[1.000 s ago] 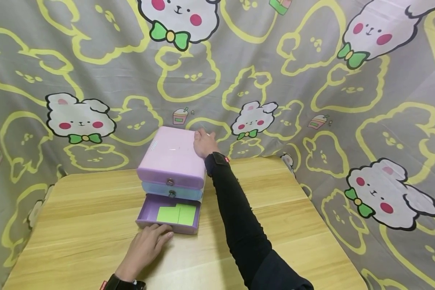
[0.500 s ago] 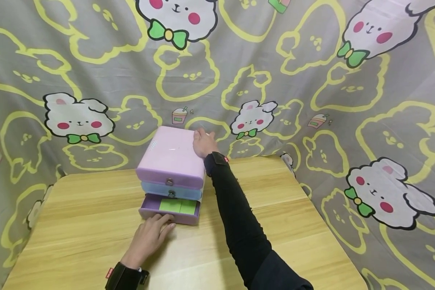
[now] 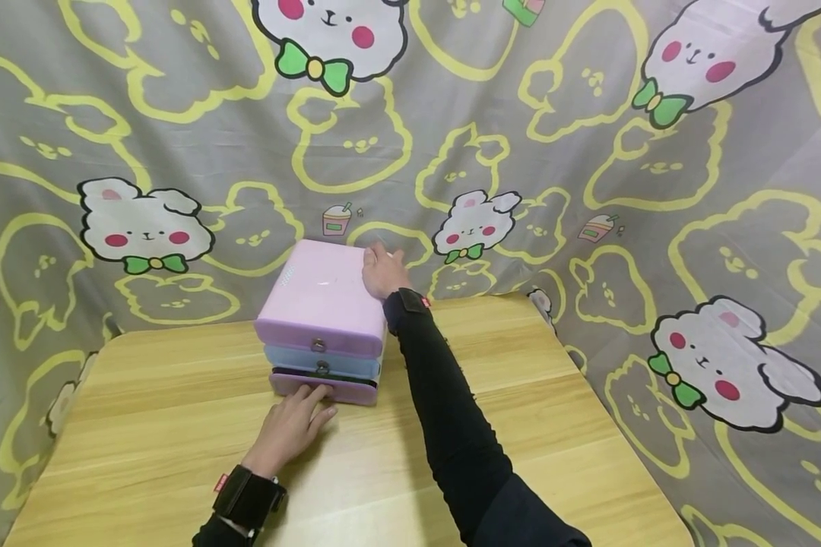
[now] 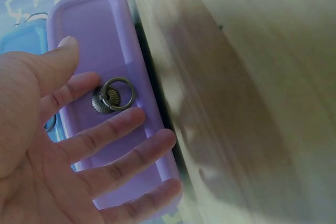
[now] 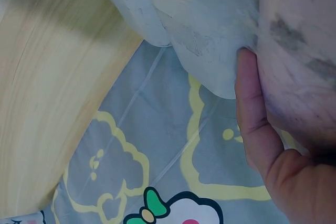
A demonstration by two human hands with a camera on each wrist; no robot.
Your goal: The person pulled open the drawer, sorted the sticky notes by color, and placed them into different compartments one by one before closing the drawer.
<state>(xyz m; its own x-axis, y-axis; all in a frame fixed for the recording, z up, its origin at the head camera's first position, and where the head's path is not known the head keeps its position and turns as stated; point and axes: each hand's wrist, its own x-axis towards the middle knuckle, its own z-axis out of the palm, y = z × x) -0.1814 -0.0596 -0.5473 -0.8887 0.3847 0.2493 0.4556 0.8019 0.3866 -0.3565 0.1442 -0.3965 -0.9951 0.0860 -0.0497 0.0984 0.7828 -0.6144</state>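
A small chest of drawers [image 3: 321,289] has a pink top, a lilac upper drawer, a blue middle drawer [image 3: 352,366] and a purple bottom drawer [image 3: 356,391]. Only a narrow dark gap shows above the bottom drawer, its contents mostly hidden. My left hand [image 3: 290,429] touches that drawer's front with extended fingers. In the left wrist view, those fingers spread around a brass ring pull [image 4: 107,99] without gripping it. At the chest's back right corner, my right hand [image 3: 385,275] holds the top edge; one finger [image 5: 251,93] lies against its whitish casing in the right wrist view.
The chest stands on a light wooden table [image 3: 506,425], close to its back edge. Behind and beside the table hangs a grey curtain [image 3: 246,137] printed with white rabbits and yellow outlines.
The left hand has moved forward, pushing the bottom drawer from well out to nearly closed. Green paper pieces seen inside it are now almost wholly covered. The right hand has stayed on the corner.
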